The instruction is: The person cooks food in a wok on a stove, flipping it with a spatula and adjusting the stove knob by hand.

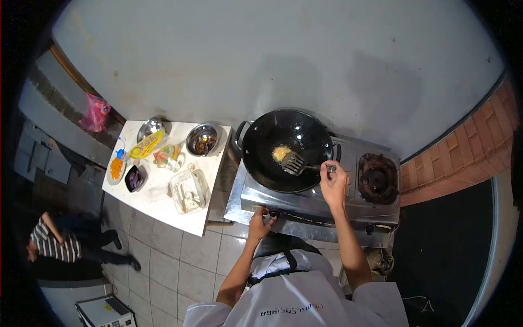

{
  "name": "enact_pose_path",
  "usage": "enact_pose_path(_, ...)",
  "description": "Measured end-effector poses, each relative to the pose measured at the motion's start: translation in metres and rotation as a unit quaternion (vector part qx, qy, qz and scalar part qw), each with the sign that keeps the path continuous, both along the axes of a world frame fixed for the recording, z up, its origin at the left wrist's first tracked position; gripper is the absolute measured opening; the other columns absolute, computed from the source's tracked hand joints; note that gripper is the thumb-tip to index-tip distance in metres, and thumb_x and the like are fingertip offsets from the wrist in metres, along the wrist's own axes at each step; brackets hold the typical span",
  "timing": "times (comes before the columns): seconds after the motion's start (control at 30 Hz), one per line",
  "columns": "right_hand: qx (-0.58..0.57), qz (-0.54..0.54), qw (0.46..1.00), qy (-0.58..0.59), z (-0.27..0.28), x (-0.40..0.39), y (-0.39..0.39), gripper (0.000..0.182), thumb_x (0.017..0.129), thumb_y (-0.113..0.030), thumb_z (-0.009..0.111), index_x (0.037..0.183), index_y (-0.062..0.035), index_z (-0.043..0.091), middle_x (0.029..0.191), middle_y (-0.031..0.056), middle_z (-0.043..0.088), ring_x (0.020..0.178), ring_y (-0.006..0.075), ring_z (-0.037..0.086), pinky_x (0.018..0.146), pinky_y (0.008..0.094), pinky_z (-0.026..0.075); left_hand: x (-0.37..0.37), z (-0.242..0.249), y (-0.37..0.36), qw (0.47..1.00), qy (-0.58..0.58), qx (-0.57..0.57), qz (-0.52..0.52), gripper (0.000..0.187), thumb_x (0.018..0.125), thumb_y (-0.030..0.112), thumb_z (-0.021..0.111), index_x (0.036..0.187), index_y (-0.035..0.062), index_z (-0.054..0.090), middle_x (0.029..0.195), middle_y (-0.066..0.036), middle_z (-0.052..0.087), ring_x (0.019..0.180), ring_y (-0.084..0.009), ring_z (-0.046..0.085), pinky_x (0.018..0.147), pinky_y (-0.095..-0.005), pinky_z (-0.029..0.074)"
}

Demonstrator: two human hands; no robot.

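My right hand [333, 184] is closed around the handle of a slotted spatula [293, 163]. The spatula's head rests inside a large black wok [261, 177], against a small clump of yellow-orange food [280, 153] in the bottom. Under the wok is a steel gas stove [348, 203]. At its front left, the thumb and fingers of my left hand [260, 224] are around a black stove knob [274, 215]. Part of the knob is hidden by the fingers.
A white table [163, 199] at left bears steel bowls [202, 139], a glass container [188, 191], a plate of orange pieces [115, 170] and a yellow packet [147, 144]. A second burner [377, 179] lies right. Another person [60, 242] stands far left.
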State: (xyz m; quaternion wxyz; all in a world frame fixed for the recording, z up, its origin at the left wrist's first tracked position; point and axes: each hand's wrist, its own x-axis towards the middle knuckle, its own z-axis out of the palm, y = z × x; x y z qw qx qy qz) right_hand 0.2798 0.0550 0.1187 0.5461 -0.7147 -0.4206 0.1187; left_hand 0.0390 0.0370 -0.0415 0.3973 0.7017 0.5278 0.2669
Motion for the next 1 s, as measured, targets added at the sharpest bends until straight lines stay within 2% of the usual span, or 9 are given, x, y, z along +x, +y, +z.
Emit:
enact_pose_path(0.07,-0.043,0.001,0.999,0.027,0.001,-0.002,-0.004,0.012,0.084,-0.011,0.061,0.088,0.0006,0.060,0.056,0.0078,0.056,0.049,0.0094,0.053,0.048,0.0265,0.040,0.001,0.006,0.004,1.000,0.010,-0.017,-0.011,0.040,0.070,0.022,0.076,0.095,0.0026,0.052,0.084,-0.014,0.061,0.078,-0.0296,0.061,0.068,-0.0369,0.048)
enact_pose_path(0.2,-0.043,-0.017,0.999,0.027,-0.002,-0.005,-0.005,0.014,0.085,-0.011,0.060,0.092,0.0010,0.062,0.054,0.0042,0.055,0.048,0.0076,0.052,0.047,0.0249,0.038,-0.002,0.008,0.008,0.999,0.028,-0.015,-0.036,0.040,0.071,0.026,0.075,0.092,0.0031,0.051,0.084,-0.015,0.059,0.078,-0.0328,0.059,0.068,-0.0402,0.047)
enact_pose_path(0.37,-0.022,0.001,0.991,0.131,0.006,-0.018,-0.007,0.019,0.087,-0.012,0.058,0.098,0.0031,0.063,0.057,0.0023,0.054,0.050,0.0076,0.055,0.045,0.0215,0.044,-0.003,0.003,0.010,0.999,0.035,0.003,-0.037,0.042,0.075,0.034,0.072,0.091,0.0008,0.052,0.082,-0.018,0.061,0.077,-0.0355,0.060,0.068,-0.0416,0.047)
enact_pose_path(0.4,-0.023,-0.003,0.991,0.132,0.009,-0.021,-0.007,0.019,0.087,-0.012,0.058,0.098,0.0031,0.063,0.057,0.0023,0.054,0.050,0.0076,0.055,0.045,0.0215,0.044,-0.003,0.008,0.011,0.998,0.038,0.004,-0.042,0.041,0.079,0.036,0.067,0.090,-0.0002,0.053,0.082,-0.019,0.061,0.077,-0.0370,0.060,0.068,-0.0429,0.047)
enact_pose_path(0.5,0.007,-0.014,0.991,0.135,0.017,-0.027,-0.003,0.020,0.088,-0.012,0.056,0.097,0.0051,0.062,0.059,0.0040,0.056,0.051,0.0087,0.056,0.043,0.0223,0.047,-0.003,0.001,0.013,0.998,0.028,-0.001,-0.049,0.040,0.082,0.037,0.063,0.091,-0.0006,0.053,0.081,-0.020,0.061,0.078,-0.0388,0.059,0.068,-0.0440,0.046)
enact_pose_path(0.6,0.037,-0.030,0.985,0.165,0.017,-0.032,0.006,0.019,0.090,-0.011,0.056,0.094,0.0074,0.060,0.060,0.0047,0.057,0.049,0.0084,0.055,0.043,0.0211,0.044,-0.004,0.002,0.014,0.998,0.034,0.003,-0.055,0.040,0.083,0.037,0.062,0.092,-0.0008,0.052,0.081,-0.021,0.061,0.079,-0.0401,0.059,0.069,-0.0452,0.046)
enact_pose_path(0.73,0.052,-0.023,0.987,0.153,0.004,-0.037,0.015,0.021,0.089,-0.012,0.057,0.090,0.0091,0.061,0.060,0.0073,0.059,0.050,0.0109,0.059,0.043,0.0229,0.048,-0.004,0.012,0.019,0.996,0.051,-0.017,-0.066,0.043,0.083,0.040,0.061,0.093,-0.0012,0.051,0.081,-0.022,0.061,0.079,-0.0410,0.059,0.070,-0.0463,0.046)
enact_pose_path(0.8,0.043,-0.026,0.988,0.148,0.003,-0.040,0.016,0.021,0.089,-0.012,0.057,0.089,0.0091,0.061,0.060,0.0077,0.060,0.050,0.0114,0.060,0.043,0.0232,0.048,-0.004,0.016,0.017,0.995,0.063,-0.036,-0.067,0.035,0.084,0.034,0.061,0.093,0.0011,0.051,0.089,-0.021,0.059,0.084,-0.0404,0.058,0.072,-0.0459,0.045)
enact_pose_path(1.0,0.045,-0.005,0.990,0.134,-0.004,-0.039,0.025,0.024,0.089,-0.016,0.058,0.089,0.0086,0.061,0.059,0.0077,0.060,0.050,0.0120,0.060,0.045,0.0238,0.051,-0.008,0.007,0.022,0.995,0.046,-0.038,-0.085,0.034,0.088,0.034,0.056,0.093,0.0009,0.050,0.088,-0.021,0.058,0.084,-0.0401,0.057,0.073,-0.0452,0.044)
